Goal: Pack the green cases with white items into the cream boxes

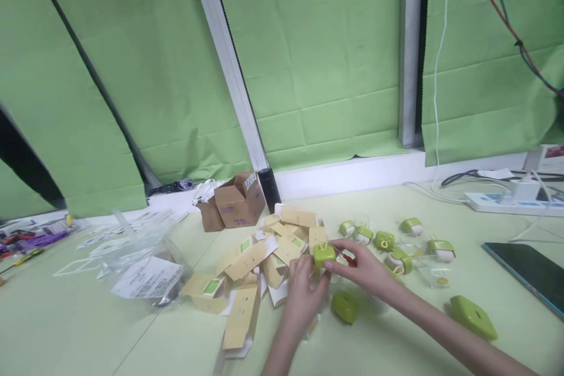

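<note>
At lower centre, the left hand [304,286] and right hand [363,267] are seemingly both pinching a glossy green, rounded plastic case [325,255]; a loosening grip could be sending it onto the pale-green bench [79,329].

The location is consistent with a small workshop or light packing area, although an office room cannot be excluded. Indicators are the broad bench [83,317], which bears a heap of loose cartons [242,261], many small green cases [471,317], a cardboard box [235,205] and a labelled plastic bag [152,279]. Green blinds [326,59] between metal posts [229,61] and a power strip [489,202] with trailing cables indicate an indoor, powered workstation.
</note>
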`<state>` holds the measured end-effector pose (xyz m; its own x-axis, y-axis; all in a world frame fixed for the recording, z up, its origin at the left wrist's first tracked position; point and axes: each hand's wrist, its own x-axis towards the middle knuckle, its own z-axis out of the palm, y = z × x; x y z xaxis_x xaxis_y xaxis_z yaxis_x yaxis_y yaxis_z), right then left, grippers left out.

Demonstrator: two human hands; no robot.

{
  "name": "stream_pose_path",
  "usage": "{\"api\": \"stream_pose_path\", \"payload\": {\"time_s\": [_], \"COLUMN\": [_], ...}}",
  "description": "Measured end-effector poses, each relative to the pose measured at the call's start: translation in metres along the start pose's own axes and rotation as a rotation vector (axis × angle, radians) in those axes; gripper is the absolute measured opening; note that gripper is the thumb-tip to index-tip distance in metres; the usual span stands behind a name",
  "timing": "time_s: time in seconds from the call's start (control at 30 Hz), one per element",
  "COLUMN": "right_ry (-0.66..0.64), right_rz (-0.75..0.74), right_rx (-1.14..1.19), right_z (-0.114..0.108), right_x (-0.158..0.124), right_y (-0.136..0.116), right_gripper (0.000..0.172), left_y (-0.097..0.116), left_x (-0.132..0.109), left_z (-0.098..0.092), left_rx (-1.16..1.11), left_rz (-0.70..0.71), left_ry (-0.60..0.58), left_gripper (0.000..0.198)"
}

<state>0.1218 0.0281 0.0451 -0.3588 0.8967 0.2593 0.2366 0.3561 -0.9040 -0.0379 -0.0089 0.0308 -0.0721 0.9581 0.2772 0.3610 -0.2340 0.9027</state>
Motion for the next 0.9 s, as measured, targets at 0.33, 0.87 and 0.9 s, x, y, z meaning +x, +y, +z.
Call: {"api": "stream_pose_path", "payload": {"time_s": [0.33,0.87,0.9], "right_ry": [0.139,-0.059,-0.078], "right_rz": [-0.078,-0.296,-0.277], "right_rx": [-0.134,-0.309,-0.309], "right_z": [-0.025,-0.043,-0.043], "right_x": [-0.028,-0.031,-0.032], "right_y": [0.011,0.018,0.017], "right_gripper": [0.052,0.026,0.026], "left_y": [0.012,-0.004,-0.004], "left_x": [0.000,-0.009,-0.009], "left_z": [0.050,0.046,0.045], "left_rx": [-0.957,-0.710,-0.693], "left_rz": [-0.319,-0.374,-0.365], "left_ry": [0.002,-0.200,-0.202], "left_gripper": [0.038,0.036,0.034]}}
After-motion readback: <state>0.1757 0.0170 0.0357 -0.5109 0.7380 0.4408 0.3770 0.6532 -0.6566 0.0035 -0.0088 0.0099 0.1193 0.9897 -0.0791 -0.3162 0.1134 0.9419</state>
